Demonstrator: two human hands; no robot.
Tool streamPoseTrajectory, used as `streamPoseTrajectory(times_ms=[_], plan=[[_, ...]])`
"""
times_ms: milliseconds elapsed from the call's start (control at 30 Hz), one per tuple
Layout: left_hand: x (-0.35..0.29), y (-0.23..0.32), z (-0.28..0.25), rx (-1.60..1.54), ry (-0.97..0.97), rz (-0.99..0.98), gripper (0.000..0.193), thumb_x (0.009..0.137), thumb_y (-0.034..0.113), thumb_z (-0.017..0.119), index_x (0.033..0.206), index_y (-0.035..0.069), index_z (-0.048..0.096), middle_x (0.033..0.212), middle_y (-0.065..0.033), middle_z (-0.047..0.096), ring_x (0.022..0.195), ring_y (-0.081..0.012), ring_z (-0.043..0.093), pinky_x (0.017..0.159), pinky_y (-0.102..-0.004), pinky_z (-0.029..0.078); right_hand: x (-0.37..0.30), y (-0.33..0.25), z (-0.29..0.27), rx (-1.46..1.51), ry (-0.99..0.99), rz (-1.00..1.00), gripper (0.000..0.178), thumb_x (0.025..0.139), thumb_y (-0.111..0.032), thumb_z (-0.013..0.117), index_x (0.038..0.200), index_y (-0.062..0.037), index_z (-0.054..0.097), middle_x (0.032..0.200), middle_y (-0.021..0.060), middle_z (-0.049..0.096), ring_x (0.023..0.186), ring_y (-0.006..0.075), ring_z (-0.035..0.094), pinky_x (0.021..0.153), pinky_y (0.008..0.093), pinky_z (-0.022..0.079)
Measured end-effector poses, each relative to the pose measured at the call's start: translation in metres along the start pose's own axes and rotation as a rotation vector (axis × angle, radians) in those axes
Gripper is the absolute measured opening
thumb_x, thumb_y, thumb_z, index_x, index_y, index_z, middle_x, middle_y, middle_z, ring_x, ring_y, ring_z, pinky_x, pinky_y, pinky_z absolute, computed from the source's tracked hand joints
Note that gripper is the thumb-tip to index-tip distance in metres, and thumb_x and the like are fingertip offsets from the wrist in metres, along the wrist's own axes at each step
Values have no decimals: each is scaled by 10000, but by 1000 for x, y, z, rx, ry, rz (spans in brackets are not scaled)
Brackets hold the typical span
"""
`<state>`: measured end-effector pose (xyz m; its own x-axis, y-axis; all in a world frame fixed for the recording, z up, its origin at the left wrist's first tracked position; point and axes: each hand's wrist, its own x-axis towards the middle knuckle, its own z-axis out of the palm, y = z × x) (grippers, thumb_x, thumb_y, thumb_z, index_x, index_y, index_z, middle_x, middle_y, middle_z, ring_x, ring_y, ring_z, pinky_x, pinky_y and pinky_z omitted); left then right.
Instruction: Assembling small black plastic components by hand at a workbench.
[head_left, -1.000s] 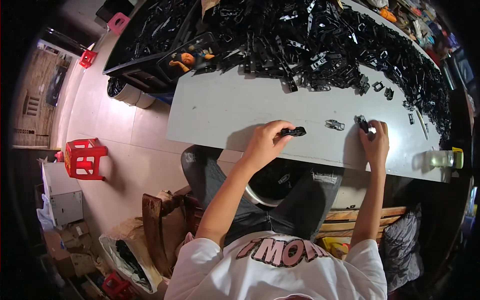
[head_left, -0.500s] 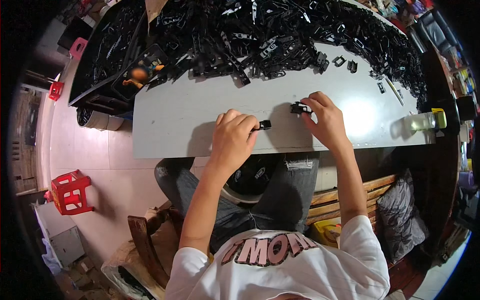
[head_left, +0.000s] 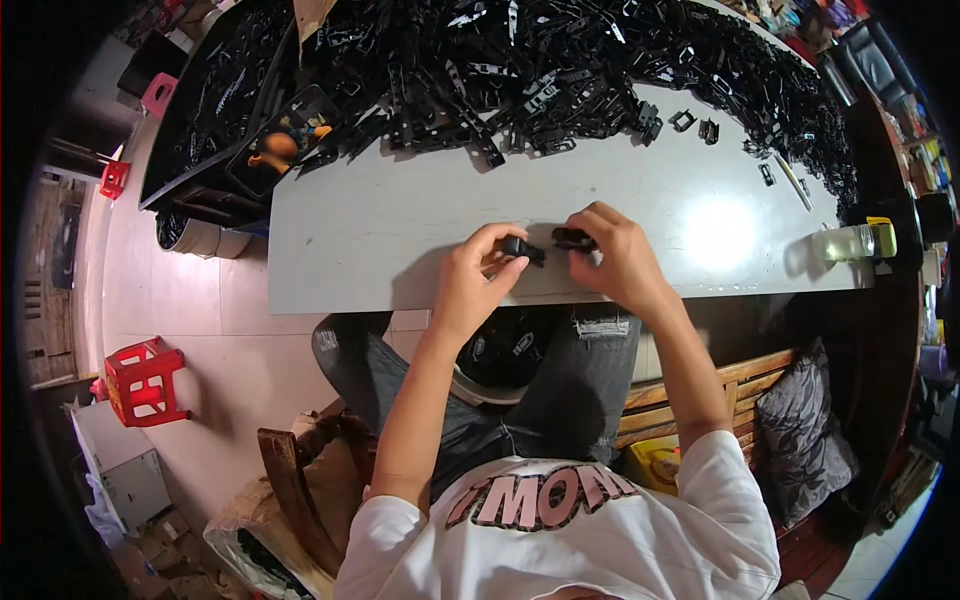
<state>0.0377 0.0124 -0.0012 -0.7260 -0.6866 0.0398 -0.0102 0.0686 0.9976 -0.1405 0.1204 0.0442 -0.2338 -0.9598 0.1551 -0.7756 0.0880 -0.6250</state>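
Over the near part of the grey table [head_left: 370, 250], my left hand [head_left: 476, 280] pinches a small black plastic part [head_left: 522, 250] between thumb and fingers. Just to its right, my right hand [head_left: 620, 260] grips another small black part [head_left: 573, 239], its fingertips covering some of it. The two parts face each other with a narrow gap between them. Both are too small and dark to make out in detail.
A large heap of black clip-like parts [head_left: 560, 95] covers the table's far side. A few loose pieces [head_left: 683, 121] lie before it. At right are a clear jar [head_left: 842, 243] and a thin pale stick [head_left: 793, 182]; at left, a black tray [head_left: 255, 170] holds orange-handled tools.
My right hand has come left and nearer with its black part. My left hand has shifted a little right and turned, showing more of its part. The gap between the parts has narrowed.
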Motion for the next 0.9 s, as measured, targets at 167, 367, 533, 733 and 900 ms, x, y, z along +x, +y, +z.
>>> streamPoseTrajectory(times_ms=[167,367,533,733,900], plan=[[-1,7,4,52,25,10,267,791,-38,652,1052,-9,607,907,-65,684,797,-80,630,694,-241,506,3,-21,9,50,-34,-19,303,664,-24,649,963,-6,608,890,137,589,793,340,597,687,371,498],[-2,2,2,32,-28,-46,323,786,-51,675,1099,-16,604,954,-68,681,847,-81,617,745,-233,504,0,-28,9,-20,-41,-114,319,670,1,647,987,-8,614,917,135,583,805,339,595,702,377,501],[-1,9,6,74,-5,-80,320,804,-13,687,1113,-31,607,964,-86,679,839,-94,634,729,-239,520,-1,-36,21,-246,39,-190,292,682,-59,681,967,-23,628,927,119,575,780,301,596,684,374,501],[-1,7,2,-240,-4,-24,299,821,-21,653,1115,-21,597,943,-70,658,705,-93,615,645,-221,513,1,-20,8,238,-59,120,256,742,-162,761,863,23,633,811,96,597,614,170,567,553,301,447],[-4,12,-8,-317,-79,-41,292,829,0,645,1116,-2,594,827,-27,622,598,-52,558,521,-187,461,-5,-13,23,569,-34,231,276,763,-184,774,742,27,597,559,6,501,558,57,430,492,249,370]])
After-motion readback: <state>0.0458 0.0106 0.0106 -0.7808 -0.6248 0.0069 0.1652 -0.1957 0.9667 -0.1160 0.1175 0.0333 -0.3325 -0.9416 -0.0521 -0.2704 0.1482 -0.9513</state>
